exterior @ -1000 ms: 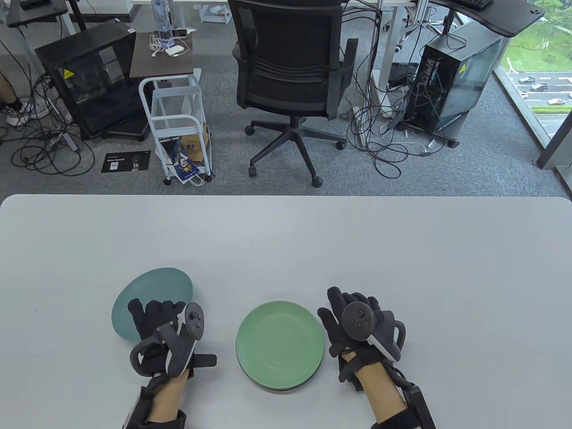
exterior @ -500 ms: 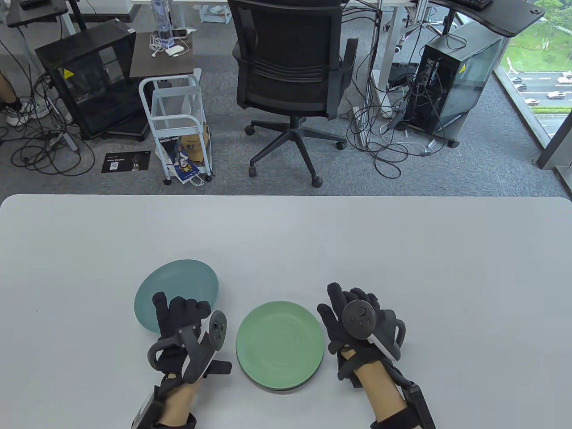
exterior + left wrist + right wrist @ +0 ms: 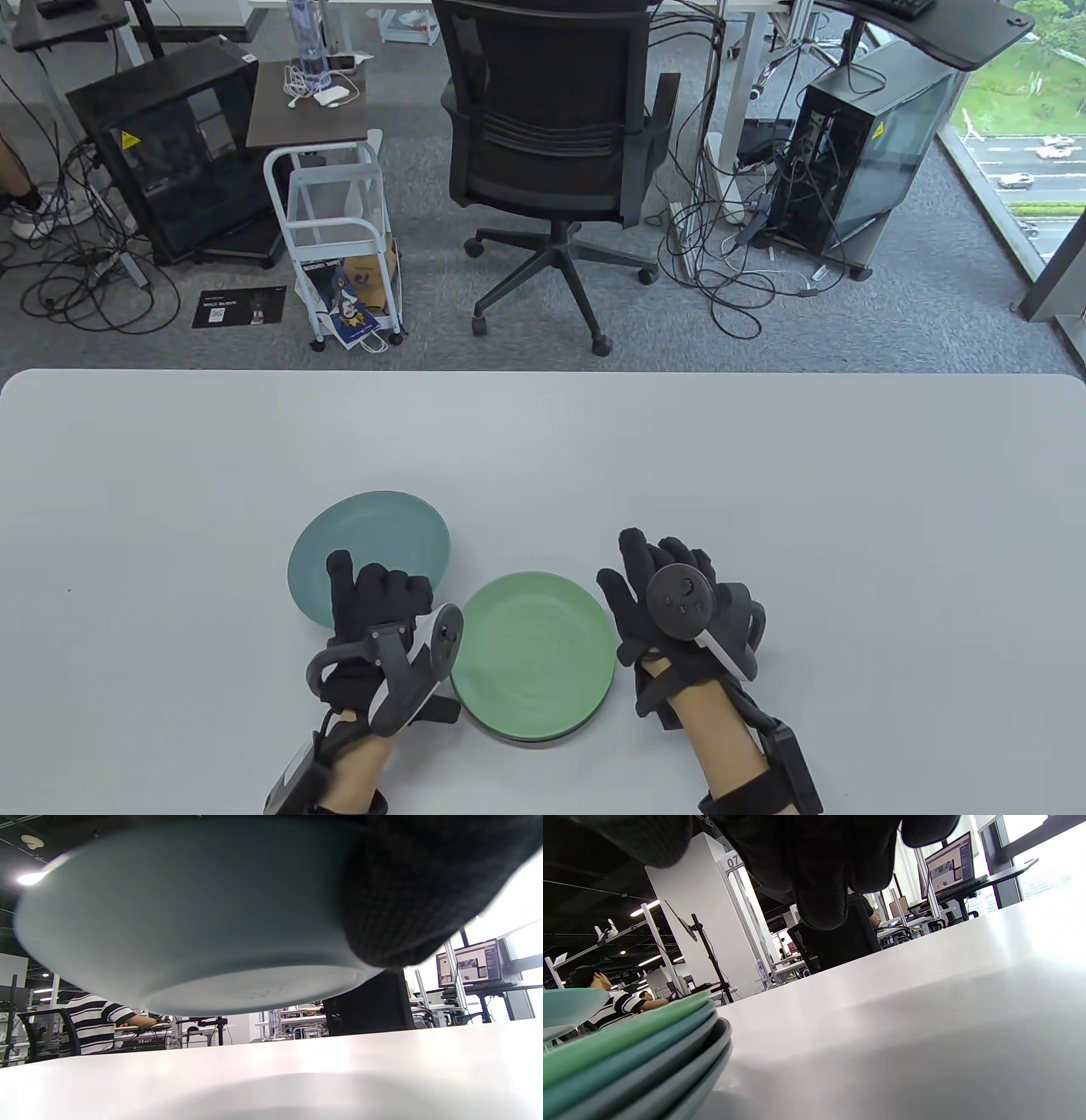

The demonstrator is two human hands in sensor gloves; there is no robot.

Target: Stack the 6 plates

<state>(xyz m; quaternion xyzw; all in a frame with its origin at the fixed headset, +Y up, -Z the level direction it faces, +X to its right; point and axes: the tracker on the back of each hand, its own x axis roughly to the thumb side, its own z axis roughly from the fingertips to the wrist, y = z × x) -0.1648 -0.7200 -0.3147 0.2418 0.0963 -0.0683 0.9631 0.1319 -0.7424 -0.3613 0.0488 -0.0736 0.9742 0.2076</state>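
Note:
A stack of plates (image 3: 532,654) with a green plate on top sits on the white table (image 3: 764,475) near the front; the right wrist view shows its layered rims (image 3: 628,1052). My left hand (image 3: 377,615) grips a teal-blue plate (image 3: 373,543) by its near edge and holds it lifted off the table, just left of the stack. The left wrist view shows the plate's underside (image 3: 191,921) in the air above the table. My right hand (image 3: 662,594) hovers open and empty just right of the stack, fingers spread.
The table's far edge (image 3: 543,372) runs across the middle of the table view. A black office chair (image 3: 551,127) and a white cart (image 3: 339,229) stand on the floor beyond it.
My left hand has carried the teal-blue plate to the right, towards the stack. My right hand has barely shifted.

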